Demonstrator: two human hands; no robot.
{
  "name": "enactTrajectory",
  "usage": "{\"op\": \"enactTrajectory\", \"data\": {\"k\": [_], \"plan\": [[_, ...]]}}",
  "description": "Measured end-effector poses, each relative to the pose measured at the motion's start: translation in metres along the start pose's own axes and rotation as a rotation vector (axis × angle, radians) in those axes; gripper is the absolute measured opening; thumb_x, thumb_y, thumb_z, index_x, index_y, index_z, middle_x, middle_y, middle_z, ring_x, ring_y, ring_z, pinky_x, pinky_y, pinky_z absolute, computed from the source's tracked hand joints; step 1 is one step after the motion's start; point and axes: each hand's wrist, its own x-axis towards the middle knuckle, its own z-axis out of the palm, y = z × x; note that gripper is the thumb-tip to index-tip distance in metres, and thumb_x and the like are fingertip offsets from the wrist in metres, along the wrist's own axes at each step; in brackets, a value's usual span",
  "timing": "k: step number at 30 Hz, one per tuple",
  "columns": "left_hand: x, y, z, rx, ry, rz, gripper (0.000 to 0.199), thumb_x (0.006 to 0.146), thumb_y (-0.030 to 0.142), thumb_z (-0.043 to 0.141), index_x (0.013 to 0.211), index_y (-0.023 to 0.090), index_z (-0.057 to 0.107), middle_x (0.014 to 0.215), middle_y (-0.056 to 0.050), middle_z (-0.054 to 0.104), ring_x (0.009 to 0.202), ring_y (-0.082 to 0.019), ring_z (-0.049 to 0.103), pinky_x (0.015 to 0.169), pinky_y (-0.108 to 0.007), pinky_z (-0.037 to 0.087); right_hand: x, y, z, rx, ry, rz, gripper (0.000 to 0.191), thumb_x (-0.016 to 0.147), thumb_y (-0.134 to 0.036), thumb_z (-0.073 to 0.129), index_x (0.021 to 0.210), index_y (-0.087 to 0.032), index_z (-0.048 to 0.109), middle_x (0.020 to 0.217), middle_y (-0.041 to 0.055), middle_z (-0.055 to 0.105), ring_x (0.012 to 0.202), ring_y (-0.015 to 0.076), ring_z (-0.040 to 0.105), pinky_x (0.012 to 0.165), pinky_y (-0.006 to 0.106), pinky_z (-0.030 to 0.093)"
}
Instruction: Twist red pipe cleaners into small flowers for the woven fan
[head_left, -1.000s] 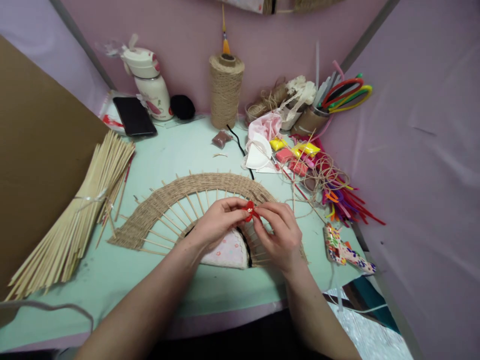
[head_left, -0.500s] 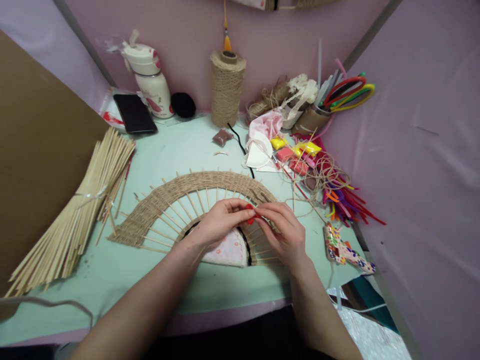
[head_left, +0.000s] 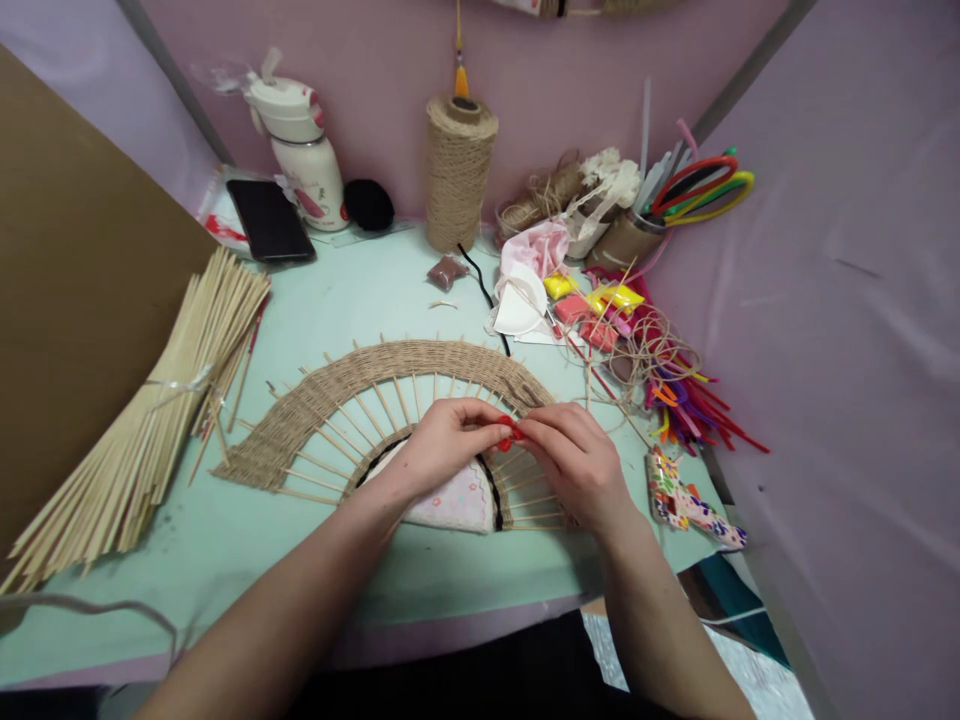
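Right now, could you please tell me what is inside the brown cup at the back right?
Scissors with coloured handles and pale sticks lean out of the brown cup; its wall hides anything deeper.

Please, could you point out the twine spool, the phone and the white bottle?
Tall brown twine spool (head_left: 459,180): head view, wound side.
Black flat phone (head_left: 270,222): head view, screen.
White lidded bottle (head_left: 309,180): head view, body.

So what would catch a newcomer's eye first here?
Probably the woven fan, spread across the middle of the table. Next, the small red piece pinched between the left hand and right hand above it, then the tall twine spool standing behind.
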Motion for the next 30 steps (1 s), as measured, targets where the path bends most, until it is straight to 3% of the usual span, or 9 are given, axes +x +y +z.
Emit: {"op": "enactTrajectory", "data": {"k": [6, 10, 13, 16, 20, 24, 28, 30], "plan": [[-0.001, -0.001, 0.004, 0.006, 0.095, 0.059, 0.016, 0.071, 0.027, 0.07, 0.081, 0.015, 0.072, 0.076, -0.004, 0.071, 0.071, -0.015, 0.063, 0.07, -0.028, 0.049, 0.003, -0.008, 0.002, 0.008, 0.025, 0.1, 0.013, 0.088, -0.013, 0.058, 0.098, -0.02, 0.063, 0.089, 0.0074, 0.066, 0.084, 0.0201, 0.057, 0.075, 0.035, 0.048], [-0.004, 0.004, 0.008, 0.043, 0.182, 0.116, 0.011, 0.073, 0.022, 0.067, 0.08, 0.016, 0.073, 0.078, -0.003, 0.073, 0.075, -0.016, 0.065, 0.07, -0.025, 0.05, 0.005, -0.021, 0.008, 0.17, 0.048, 0.413, 0.006, 0.09, -0.02, 0.055, 0.089, -0.02, 0.061, 0.084, 0.0042, 0.063, 0.08, 0.0176, 0.058, 0.072, 0.032, 0.046], [-0.006, 0.006, 0.01, 0.041, 0.214, 0.163, 0.011, 0.074, 0.02, 0.065, 0.081, 0.017, 0.073, 0.081, -0.003, 0.074, 0.077, -0.015, 0.067, 0.072, -0.025, 0.051, 0.007, -0.027, 0.013, 0.33, 0.073, 0.662, 0.01, 0.089, -0.028, 0.057, 0.086, -0.02, 0.062, 0.082, 0.0025, 0.064, 0.075, 0.0164, 0.058, 0.068, 0.03, 0.045], [-0.006, 0.003, 0.01, 0.052, 0.22, 0.213, 0.012, 0.076, 0.02, 0.064, 0.083, 0.017, 0.073, 0.082, -0.003, 0.074, 0.078, -0.015, 0.067, 0.073, -0.024, 0.051, 0.009, -0.027, 0.016, 0.489, 0.088, 0.819, 0.016, 0.088, -0.034, 0.058, 0.086, -0.02, 0.065, 0.083, 0.0025, 0.066, 0.077, 0.0168, 0.059, 0.07, 0.029, 0.046], [-0.003, -0.003, 0.008, 0.062, 0.21, 0.237, 0.012, 0.077, 0.02, 0.064, 0.084, 0.018, 0.074, 0.082, -0.003, 0.074, 0.076, -0.015, 0.067, 0.071, -0.024, 0.051, 0.011, -0.024, 0.017, 0.623, 0.091, 0.888, 0.02, 0.085, -0.038, 0.06, 0.084, -0.019, 0.067, 0.08, 0.0016, 0.066, 0.076, 0.0158, 0.058, 0.07, 0.028, 0.043], [-0.003, -0.007, 0.009, 0.114, 0.216, 0.287, 0.014, 0.078, 0.019, 0.062, 0.085, 0.018, 0.074, 0.083, -0.004, 0.074, 0.078, -0.016, 0.067, 0.072, -0.025, 0.051, 0.013, -0.02, 0.018, 0.801, 0.094, 0.973, 0.02, 0.082, -0.039, 0.064, 0.076, -0.02, 0.065, 0.066, -0.0027, 0.057, 0.061, 0.0111, 0.047, 0.058, 0.024, 0.036], [-0.004, -0.008, 0.01, 0.234, 0.291, 0.391, 0.015, 0.078, 0.017, 0.061, 0.083, 0.02, 0.074, 0.085, -0.003, 0.074, 0.082, -0.015, 0.067, 0.078, -0.026, 0.05, 0.016, -0.016, 0.023, 1.115, 0.085, 1.099, 0.021, 0.076, -0.038, 0.068, 0.069, -0.019, 0.061, 0.058, -0.0051, 0.048, 0.05, 0.0088, 0.036, 0.048, 0.023, 0.027], [-0.003, -0.007, 0.011, 0.186, 0.33, 0.365, 0.013, 0.077, 0.019, 0.062, 0.083, 0.02, 0.074, 0.085, -0.003, 0.074, 0.081, -0.015, 0.067, 0.078, -0.026, 0.05, 0.017, -0.015, 0.025, 1.09, 0.09, 1.093, 0.022, 0.076, -0.039, 0.068, 0.071, -0.019, 0.062, 0.058, -0.005, 0.049, 0.05, 0.009, 0.037, 0.049, 0.023, 0.028]]}}
